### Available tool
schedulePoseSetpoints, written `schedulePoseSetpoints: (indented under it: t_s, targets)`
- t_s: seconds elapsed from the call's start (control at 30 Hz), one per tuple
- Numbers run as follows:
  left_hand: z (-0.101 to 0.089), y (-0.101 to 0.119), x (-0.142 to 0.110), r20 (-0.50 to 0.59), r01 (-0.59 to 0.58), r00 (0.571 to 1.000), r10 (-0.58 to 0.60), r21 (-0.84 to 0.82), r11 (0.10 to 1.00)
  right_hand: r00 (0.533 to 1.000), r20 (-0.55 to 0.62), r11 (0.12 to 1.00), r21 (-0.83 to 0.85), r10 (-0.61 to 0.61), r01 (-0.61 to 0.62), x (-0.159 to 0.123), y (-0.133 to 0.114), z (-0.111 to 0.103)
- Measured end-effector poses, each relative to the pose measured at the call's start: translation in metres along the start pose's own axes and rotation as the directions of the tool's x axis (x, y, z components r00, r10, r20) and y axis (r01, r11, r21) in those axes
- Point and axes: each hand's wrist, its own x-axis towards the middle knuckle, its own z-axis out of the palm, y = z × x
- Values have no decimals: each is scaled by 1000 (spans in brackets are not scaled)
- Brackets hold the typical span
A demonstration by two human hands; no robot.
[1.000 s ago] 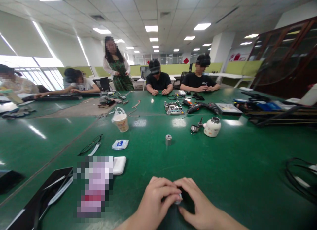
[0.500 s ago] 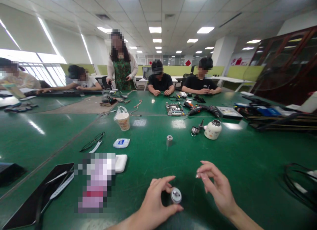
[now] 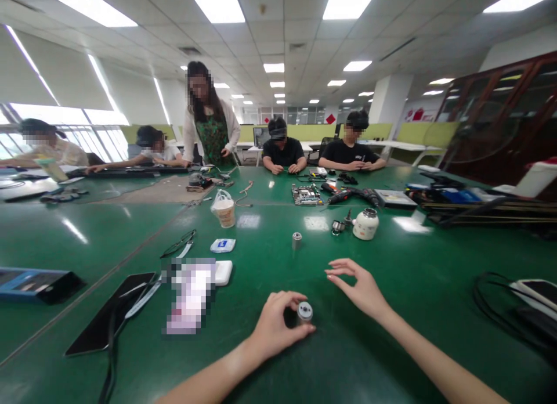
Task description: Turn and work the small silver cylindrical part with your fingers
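In the head view, my left hand (image 3: pixel 281 320) curves around a short silver metal cylinder (image 3: pixel 305 312), thumb on the near side and fingers on the far side. Its round top face, with small holes and a raised centre, points up towards me. To the right, my right hand (image 3: pixel 354 281) hovers above the table with thumb and fingers apart and nothing between them. A second, similar metal cylinder (image 3: pixel 296 240) stands upright farther off, beyond both hands.
On the green table (image 3: pixel 261 264) are a cream bottle (image 3: pixel 365 225), a cup in a plastic bag (image 3: pixel 225 211), a tissue pack (image 3: pixel 223 245), a white case (image 3: pixel 223 273), a dark tablet (image 3: pixel 111 314), a circuit board (image 3: pixel 307 194) and black cables (image 3: pixel 491 311). Several people sit or stand opposite.
The view has tilted up, so the table's things appear shifted. My right hand has reached a little farther forward and its fingers have spread. My left hand stays around the cylinder.
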Motion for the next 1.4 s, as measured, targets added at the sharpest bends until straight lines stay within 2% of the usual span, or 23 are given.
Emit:
schedulePoseSetpoints:
  t_s: [0.1, 0.2, 0.27, 0.37, 0.43, 0.47, 0.57, 0.73, 0.97, 1.17, 1.27, 1.4]
  targets:
    - [0, 0, -1, -6, -13, 1000, 12, -6, 1000, 999, 28, 999, -21, 32, -31, -4, 27, -8]
    - [0, -2, 0, -1, -16, 1000, 16, -11, 1000, 998, 27, 999, -19, 50, -49, -9, 34, -4]
    - [-1, -2, 0, 2, -12, 1000, 12, -15, 1000, 999, 15, 999, 1, 51, -51, -10, 24, 1]
    - [-1, -3, 2, 16, -3, 1000, 3, -18, 1000, 999, 17, 999, 39, 31, -32, -11, -8, 10]
    - [0, -3, 3, 30, 0, 1000, 1, -20, 1000, 998, 69, 998, 68, 2, -7, -15, -30, 19]
    - [0, -3, 3, 35, 1, 999, 0, -21, 1000, 991, 131, 996, 93, -17, 4, -18, -38, 23]
    - [1, -4, 4, 42, 5, 999, -4, -31, 1000, 978, 208, 995, 99, -17, -4, -25, -50, 37]
    - [1, -4, 5, 46, 6, 999, -4, -45, 999, 981, 192, 999, 46, 2, -11, -30, -44, 44]
    - [1, -4, 4, 37, 3, 999, -1, -46, 999, 964, 234, 989, -51, -126, 142, -32, -39, 44]
    - [1, -3, 2, 43, 1, 999, 1, -43, 999, 968, 71, 969, -33, -243, 245, -43, -9, 49]
    - [1, -3, 1, 48, -33, 998, 35, -40, 999, 966, 164, 979, -13, -200, 205, -47, -1, 50]
    - [-2, -4, -2, 31, -164, 985, 167, -87, 983, 932, 331, 980, -79, -146, 181, -46, -4, 48]
